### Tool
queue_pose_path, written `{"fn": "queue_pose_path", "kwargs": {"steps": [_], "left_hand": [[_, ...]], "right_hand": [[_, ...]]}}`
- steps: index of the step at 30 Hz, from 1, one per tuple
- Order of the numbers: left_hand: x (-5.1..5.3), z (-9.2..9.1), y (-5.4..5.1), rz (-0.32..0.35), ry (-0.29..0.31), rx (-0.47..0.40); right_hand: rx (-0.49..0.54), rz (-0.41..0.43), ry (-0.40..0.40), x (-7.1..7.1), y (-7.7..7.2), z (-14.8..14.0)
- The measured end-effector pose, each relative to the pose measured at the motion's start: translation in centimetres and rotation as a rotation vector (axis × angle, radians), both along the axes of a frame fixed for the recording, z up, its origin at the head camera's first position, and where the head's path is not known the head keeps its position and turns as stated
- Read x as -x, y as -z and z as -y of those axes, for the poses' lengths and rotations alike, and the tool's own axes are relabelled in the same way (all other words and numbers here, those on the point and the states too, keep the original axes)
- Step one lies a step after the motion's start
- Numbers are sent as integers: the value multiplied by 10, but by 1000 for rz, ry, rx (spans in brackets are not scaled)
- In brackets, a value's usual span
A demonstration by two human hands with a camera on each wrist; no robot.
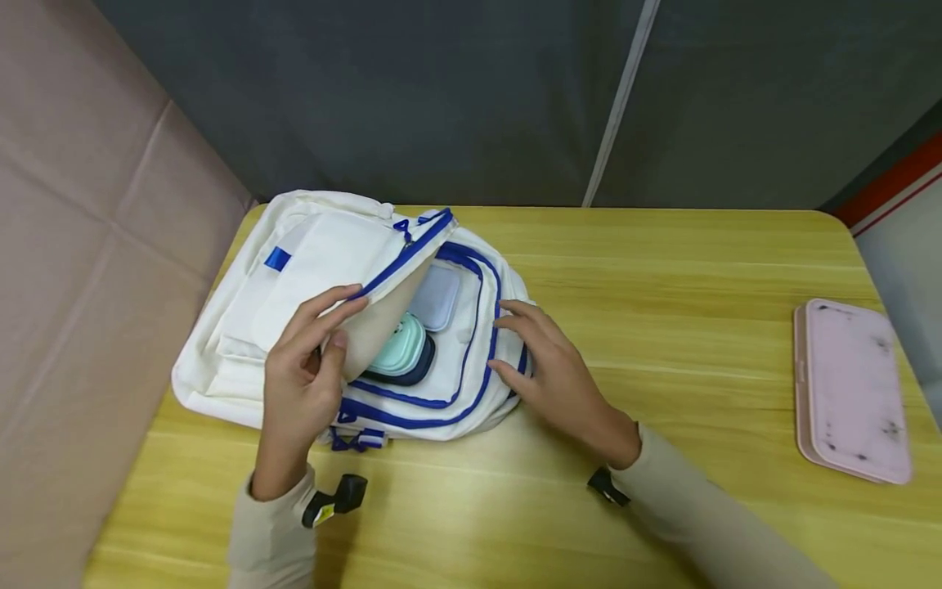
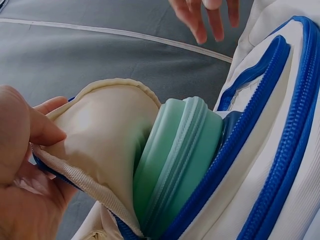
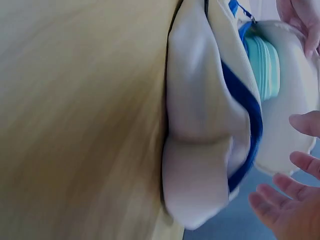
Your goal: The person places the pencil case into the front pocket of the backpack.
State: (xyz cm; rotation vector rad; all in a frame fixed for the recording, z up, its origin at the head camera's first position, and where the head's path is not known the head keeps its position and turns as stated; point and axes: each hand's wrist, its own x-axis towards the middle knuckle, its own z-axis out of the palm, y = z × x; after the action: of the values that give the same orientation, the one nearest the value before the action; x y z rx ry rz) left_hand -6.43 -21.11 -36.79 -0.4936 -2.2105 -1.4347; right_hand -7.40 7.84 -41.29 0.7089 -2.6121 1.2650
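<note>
A white backpack [image 1: 243,327] with blue zippers lies on the table, its front pocket unzipped. My left hand [image 1: 305,360] pinches the edge of the pocket flap [image 2: 100,135] between thumb and fingers and holds it lifted. Inside the pocket are a mint-green case [image 1: 401,348], a dark navy item [image 1: 423,368] under it, and a pale translucent box [image 1: 437,296]. My right hand [image 1: 548,368], fingers spread and slightly bent, is over the right end of the backpack, holding nothing. The flap hides part of the mint-green case in the head view.
A pink marbled box [image 1: 854,388] lies near the right edge of the wooden table [image 1: 662,270]. A dark grey partition [image 1: 368,98] stands behind the table, with a beige padded wall [image 1: 74,245] on the left.
</note>
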Motion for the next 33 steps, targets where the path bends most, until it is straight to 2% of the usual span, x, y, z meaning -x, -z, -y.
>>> {"fn": "queue_pose_path", "kwargs": {"steps": [9,15,33], "left_hand": [[1,-2,1,8,18,-6],[1,-1,1,8,12,4],[2,-1,3,32,-13,15]], "right_hand": [[-12,-76,129,-4,4,-49],[-43,-58,222,-9,7,-82],[-98,-67,408,-31,15,-160]]}}
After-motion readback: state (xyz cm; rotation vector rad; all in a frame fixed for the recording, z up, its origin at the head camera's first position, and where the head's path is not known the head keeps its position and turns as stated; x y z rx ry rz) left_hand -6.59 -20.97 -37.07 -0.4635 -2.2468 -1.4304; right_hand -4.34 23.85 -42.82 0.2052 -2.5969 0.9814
